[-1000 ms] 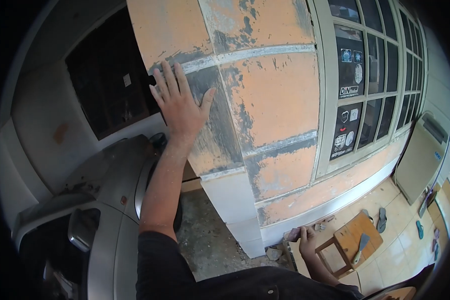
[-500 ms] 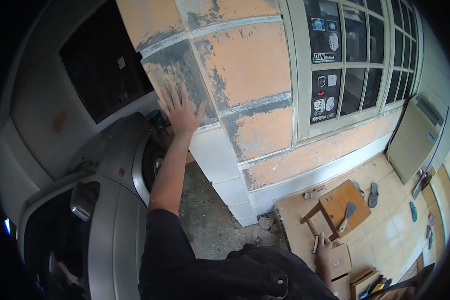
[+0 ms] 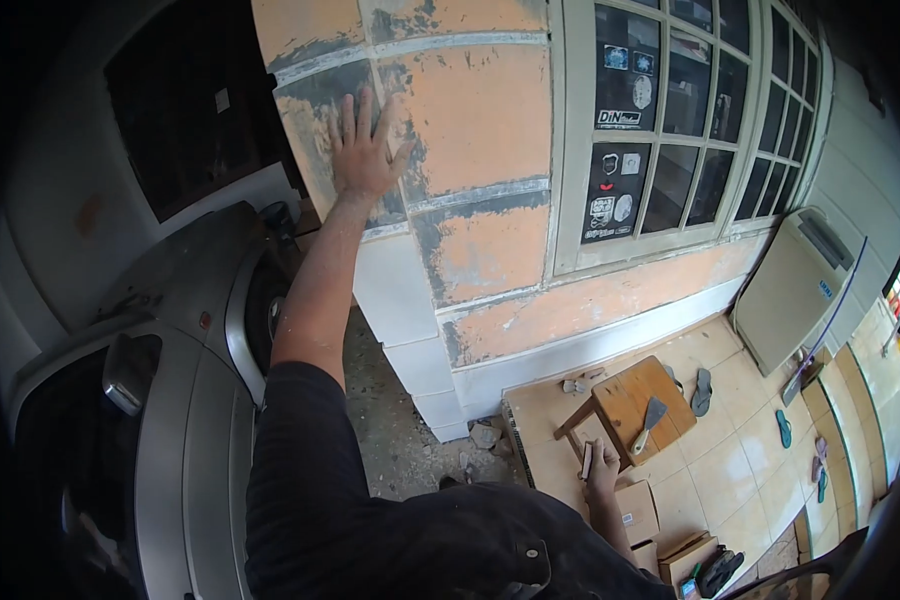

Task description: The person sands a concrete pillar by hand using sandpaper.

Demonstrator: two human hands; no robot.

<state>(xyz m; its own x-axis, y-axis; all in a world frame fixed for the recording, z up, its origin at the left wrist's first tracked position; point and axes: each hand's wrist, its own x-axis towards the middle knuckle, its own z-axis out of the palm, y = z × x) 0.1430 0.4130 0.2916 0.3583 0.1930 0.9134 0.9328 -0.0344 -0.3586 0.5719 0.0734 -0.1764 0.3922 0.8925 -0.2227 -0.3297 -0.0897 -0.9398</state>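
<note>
My left hand (image 3: 367,160) lies flat with fingers spread on the grey scraped patch of the peeling orange wall (image 3: 480,125). My right hand (image 3: 602,470) is lowered on the right, its fingers closed around a small flat block (image 3: 587,460) with a pale face and a dark reddish-brown edge, whose kind I cannot tell. Just beyond that hand stands a wooden stool (image 3: 660,385). A scraper (image 3: 650,424) with a pale handle and a broad metal blade rests on its seat.
A grey car (image 3: 185,400) is parked close on the left. Right of the orange wall is a paned window (image 3: 670,140) with stickers. Cardboard boxes (image 3: 638,508) stand below my right hand. Sandals (image 3: 702,392) lie on the tiled floor (image 3: 740,440), and rubble (image 3: 485,437) sits at the wall's foot.
My left hand has slid slightly up and to the right across the wall. The whole view has shifted a little. My right hand still holds the small block.
</note>
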